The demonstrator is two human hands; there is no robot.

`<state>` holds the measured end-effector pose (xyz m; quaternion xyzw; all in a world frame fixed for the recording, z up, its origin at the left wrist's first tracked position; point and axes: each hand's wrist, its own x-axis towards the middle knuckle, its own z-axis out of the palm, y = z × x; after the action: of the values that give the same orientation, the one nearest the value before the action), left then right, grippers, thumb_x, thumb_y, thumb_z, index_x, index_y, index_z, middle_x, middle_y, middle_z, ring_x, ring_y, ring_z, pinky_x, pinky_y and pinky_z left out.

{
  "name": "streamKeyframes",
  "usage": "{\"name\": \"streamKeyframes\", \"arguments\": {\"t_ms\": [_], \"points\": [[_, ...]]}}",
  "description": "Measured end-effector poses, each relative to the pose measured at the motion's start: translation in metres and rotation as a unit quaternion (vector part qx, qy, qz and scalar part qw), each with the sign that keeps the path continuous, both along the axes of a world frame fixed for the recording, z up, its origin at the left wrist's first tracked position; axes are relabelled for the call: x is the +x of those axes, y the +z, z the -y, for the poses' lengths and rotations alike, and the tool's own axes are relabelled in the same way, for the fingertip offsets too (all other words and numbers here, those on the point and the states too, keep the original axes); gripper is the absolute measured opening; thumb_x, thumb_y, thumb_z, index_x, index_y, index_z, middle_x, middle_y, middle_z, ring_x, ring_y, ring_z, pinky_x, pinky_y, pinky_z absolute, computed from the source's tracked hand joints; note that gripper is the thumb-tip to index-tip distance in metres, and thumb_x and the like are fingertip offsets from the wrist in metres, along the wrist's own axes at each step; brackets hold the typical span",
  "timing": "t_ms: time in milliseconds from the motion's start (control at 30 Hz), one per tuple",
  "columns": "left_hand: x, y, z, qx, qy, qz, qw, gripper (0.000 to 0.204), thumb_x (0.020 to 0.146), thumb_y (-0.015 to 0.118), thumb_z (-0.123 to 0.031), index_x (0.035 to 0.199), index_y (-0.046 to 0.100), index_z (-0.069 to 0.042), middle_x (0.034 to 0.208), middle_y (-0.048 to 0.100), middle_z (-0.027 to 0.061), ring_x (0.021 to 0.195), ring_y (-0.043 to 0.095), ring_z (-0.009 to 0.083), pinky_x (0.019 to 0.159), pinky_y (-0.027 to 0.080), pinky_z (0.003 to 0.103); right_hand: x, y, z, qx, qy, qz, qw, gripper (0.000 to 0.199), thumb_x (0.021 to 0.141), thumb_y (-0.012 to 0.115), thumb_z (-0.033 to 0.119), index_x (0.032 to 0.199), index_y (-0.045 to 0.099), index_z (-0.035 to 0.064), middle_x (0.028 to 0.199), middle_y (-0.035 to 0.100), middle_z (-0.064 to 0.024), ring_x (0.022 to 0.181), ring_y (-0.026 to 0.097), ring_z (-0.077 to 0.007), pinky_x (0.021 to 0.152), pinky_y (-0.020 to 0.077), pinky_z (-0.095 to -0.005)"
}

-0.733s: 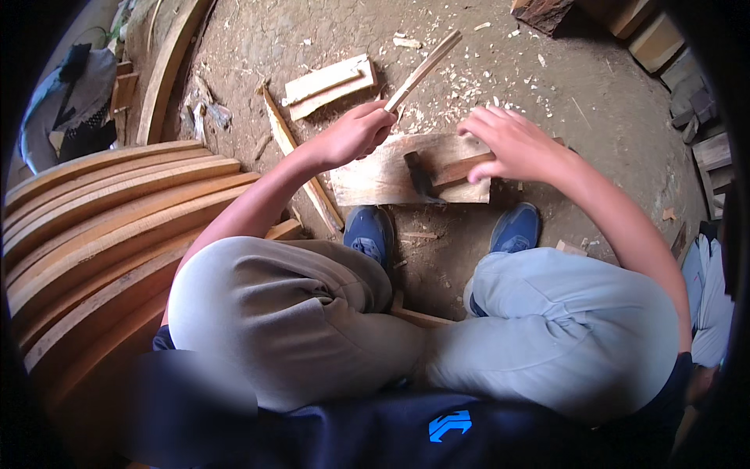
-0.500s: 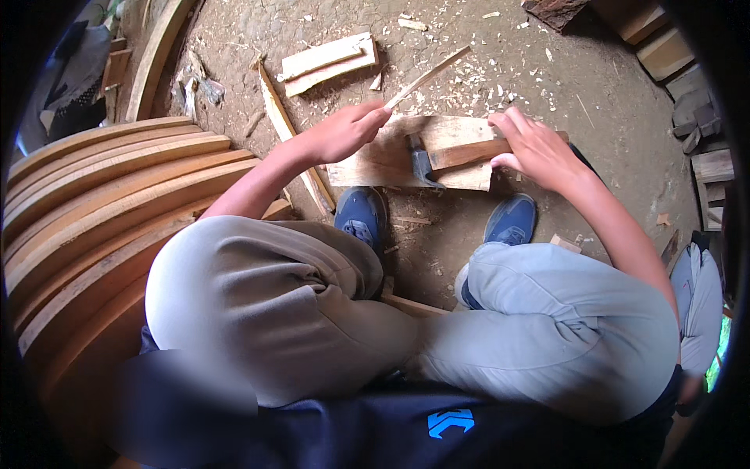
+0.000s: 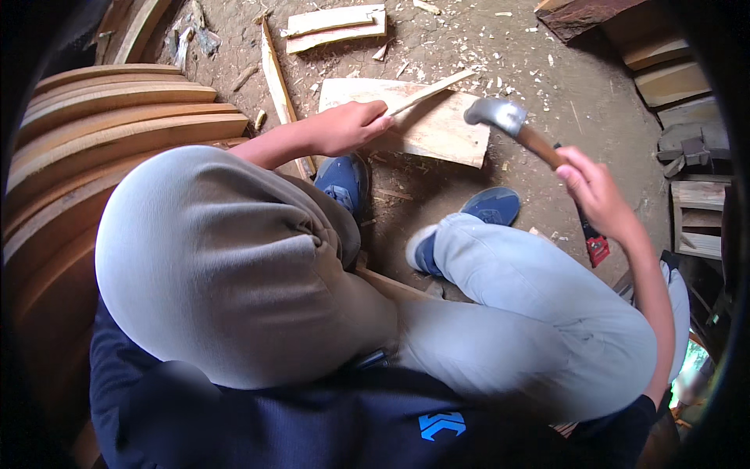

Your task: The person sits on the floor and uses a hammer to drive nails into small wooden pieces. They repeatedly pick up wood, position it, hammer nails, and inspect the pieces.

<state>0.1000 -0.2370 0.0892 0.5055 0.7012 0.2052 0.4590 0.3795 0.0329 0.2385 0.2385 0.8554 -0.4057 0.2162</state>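
Hatchet [image 3: 508, 123] now raised in right hand [image 3: 595, 191], left hand [image 3: 348, 127] gripping thin pale stick [image 3: 428, 91]

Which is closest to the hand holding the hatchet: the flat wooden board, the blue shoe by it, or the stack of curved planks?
From the right hand:
1. Blue shoe, just left, on the ground.
2. Flat wooden board, farther left, ahead.
3. Stack of curved wooden planks, far left.

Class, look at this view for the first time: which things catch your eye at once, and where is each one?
The right hand holds a hatchet raised above the dirt floor, its metal head over the right end of a flat wooden board. The left hand grips a thin wooden strip lying across that board. At far left sits a stack of curved wooden planks.
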Motion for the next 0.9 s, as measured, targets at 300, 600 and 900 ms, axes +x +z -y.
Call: {"name": "streamKeyframes", "arguments": {"t_ms": [300,600,900], "points": [[0.028,-0.012,0.016,-0.032,0.168,0.296,0.94,0.035,0.107,0.041,-0.038,0.099,0.055,-0.007,0.067,0.044,-0.0035,0.055,0.04,0.0069,0.048,0.032,0.026,-0.019,0.024,0.054,0.108,-0.068,-0.084,0.988,0.032,0.105,0.045,0.032,0.103,0.056,0.0025,0.073,0.059,-0.0118,0.06,0.057,-0.0219,0.058,0.0437,-0.0377],[0.043,-0.023,0.033,0.053,0.118,0.153,0.98,0.042,0.107,0.04,-0.036,0.104,0.058,0.003,0.078,0.054,0.0043,0.074,0.048,0.0149,0.069,0.042,0.033,-0.042,-0.018,0.133,0.202,-0.116,-0.13,0.964,0.022,0.103,0.05,0.023,0.099,0.053,0.0012,0.072,0.059,-0.03,0.074,0.06,-0.0515,0.058,0.0439,-0.0538],[0.035,-0.018,0.038,0.029,0.104,0.13,0.986,0.044,0.107,0.039,-0.036,0.106,0.056,0.005,0.089,0.061,0.0271,0.085,0.059,0.0388,0.083,0.045,0.045,-0.046,-0.043,0.158,0.214,-0.154,-0.143,0.954,0.02,0.103,0.05,0.022,0.109,0.052,0.0023,0.075,0.063,-0.0277,0.075,0.064,-0.0488,0.056,0.0453,-0.052]]}}
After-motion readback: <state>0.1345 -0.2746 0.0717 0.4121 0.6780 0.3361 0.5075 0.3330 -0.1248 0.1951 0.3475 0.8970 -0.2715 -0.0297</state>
